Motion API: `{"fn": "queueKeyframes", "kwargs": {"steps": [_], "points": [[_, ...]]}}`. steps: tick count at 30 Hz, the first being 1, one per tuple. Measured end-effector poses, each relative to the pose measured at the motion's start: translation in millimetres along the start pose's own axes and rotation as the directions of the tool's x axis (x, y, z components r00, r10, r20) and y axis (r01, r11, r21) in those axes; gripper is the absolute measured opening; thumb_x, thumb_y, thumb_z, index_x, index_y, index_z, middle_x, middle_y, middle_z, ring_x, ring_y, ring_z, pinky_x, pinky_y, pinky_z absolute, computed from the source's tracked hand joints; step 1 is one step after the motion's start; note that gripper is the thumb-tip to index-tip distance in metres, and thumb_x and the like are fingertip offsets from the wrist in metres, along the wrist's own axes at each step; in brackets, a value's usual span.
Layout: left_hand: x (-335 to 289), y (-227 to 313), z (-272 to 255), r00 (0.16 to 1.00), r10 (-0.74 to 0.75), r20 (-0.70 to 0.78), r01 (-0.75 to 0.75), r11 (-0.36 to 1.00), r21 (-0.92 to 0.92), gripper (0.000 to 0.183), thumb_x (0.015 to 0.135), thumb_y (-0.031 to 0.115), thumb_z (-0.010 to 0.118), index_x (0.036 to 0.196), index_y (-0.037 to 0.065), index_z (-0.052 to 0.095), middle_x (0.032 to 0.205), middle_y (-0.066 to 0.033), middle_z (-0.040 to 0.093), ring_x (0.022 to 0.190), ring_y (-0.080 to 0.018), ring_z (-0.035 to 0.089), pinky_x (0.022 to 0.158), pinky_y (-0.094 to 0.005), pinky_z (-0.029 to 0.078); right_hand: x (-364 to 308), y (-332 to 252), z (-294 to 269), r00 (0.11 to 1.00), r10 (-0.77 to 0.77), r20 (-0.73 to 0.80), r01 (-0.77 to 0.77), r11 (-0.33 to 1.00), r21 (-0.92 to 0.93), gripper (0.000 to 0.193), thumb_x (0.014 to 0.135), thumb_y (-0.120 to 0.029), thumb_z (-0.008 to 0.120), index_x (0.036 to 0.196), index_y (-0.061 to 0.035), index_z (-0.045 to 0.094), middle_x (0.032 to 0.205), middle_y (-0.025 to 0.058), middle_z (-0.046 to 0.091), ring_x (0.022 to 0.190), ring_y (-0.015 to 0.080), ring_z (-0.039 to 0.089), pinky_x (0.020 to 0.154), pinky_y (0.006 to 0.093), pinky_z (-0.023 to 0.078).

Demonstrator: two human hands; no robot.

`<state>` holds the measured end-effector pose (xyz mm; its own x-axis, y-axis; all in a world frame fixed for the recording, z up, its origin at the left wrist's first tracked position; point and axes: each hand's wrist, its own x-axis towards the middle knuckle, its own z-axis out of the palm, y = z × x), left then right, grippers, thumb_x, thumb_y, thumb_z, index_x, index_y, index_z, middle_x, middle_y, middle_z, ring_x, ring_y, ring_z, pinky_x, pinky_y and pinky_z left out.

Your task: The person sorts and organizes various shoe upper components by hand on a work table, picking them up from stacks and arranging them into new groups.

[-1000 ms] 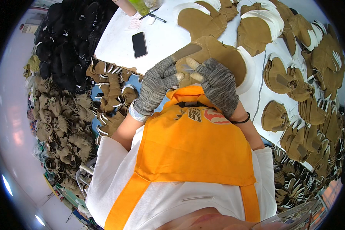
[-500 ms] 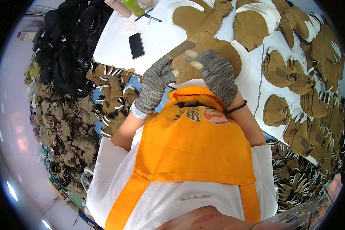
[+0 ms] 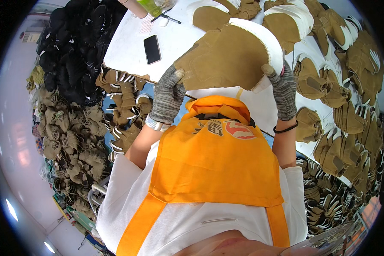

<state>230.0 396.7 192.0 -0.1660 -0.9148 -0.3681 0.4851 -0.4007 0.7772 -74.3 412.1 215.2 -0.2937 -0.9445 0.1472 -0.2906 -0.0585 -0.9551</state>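
Between my hands, in front of the orange apron, is a brown shoe upper (image 3: pixel 226 57) with a white lining along its right end. My left hand (image 3: pixel 168 91), in a grey knit glove with bare-looking fingertips, grips its left end, thumb on top. On the right end, my right hand (image 3: pixel 283 91) in a matching glove pinches the white-edged toe part, its thumb over the brown face and the other fingers behind, mostly hidden. The upper is held spread out above the white table (image 3: pixel 128 42).
More brown uppers (image 3: pixel 281 30) lie at the table's far side, with stacks (image 3: pixel 309 79) along the right. A phone (image 3: pixel 152 49), pens (image 3: pixel 168 18) and a pink cup (image 3: pixel 134 7) sit at the far left. Black pieces (image 3: pixel 72 47) and brown bundles (image 3: pixel 68 145) are heaped left of the table.
My right hand has moved right from over the upper to its white-edged end and gripped it. The upper is now spread open and turned, with more of its brown face showing.
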Motion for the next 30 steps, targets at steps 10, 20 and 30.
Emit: {"fn": "queueKeyframes", "kwargs": {"steps": [10,20,30], "points": [[3.0,-6.5,-0.7,0.911,0.385,-0.150,-0.290,0.854,0.432,0.031,0.095,0.030,0.057,0.087,0.001,0.064,0.078,-0.0029,0.062,0.073,-0.0082,0.056,0.064,-0.0259,0.047,-15.6,-20.5,22.4,0.966,0.198,0.164,-0.247,0.894,0.375,0.050,0.083,-0.030,0.073,0.121,-0.0011,0.058,0.104,0.0058,0.064,0.093,0.0135,0.058,0.081,0.0278,0.047],[-5.2,2.3,7.1,0.877,0.430,-0.213,-0.320,0.854,0.410,0.046,0.099,0.041,0.047,0.081,0.001,0.062,0.073,-0.0046,0.057,0.069,-0.0108,0.049,0.065,-0.0277,0.043,-16.5,12.0,27.8,0.977,0.183,0.109,-0.213,0.850,0.481,0.059,0.082,-0.037,0.073,0.125,-0.0008,0.054,0.110,0.0070,0.060,0.099,0.0155,0.056,0.085,0.0296,0.046],[-2.5,0.7,12.4,0.926,0.369,-0.073,-0.260,0.769,0.584,0.035,0.095,0.037,0.055,0.095,0.002,0.063,0.082,-0.0022,0.061,0.072,-0.0079,0.053,0.065,-0.0224,0.044,-19.3,8.2,24.3,0.958,0.209,0.197,-0.275,0.862,0.426,0.065,0.084,-0.037,0.069,0.133,-0.0011,0.045,0.125,0.0096,0.052,0.116,0.0207,0.048,0.099,0.0338,0.038]]}}
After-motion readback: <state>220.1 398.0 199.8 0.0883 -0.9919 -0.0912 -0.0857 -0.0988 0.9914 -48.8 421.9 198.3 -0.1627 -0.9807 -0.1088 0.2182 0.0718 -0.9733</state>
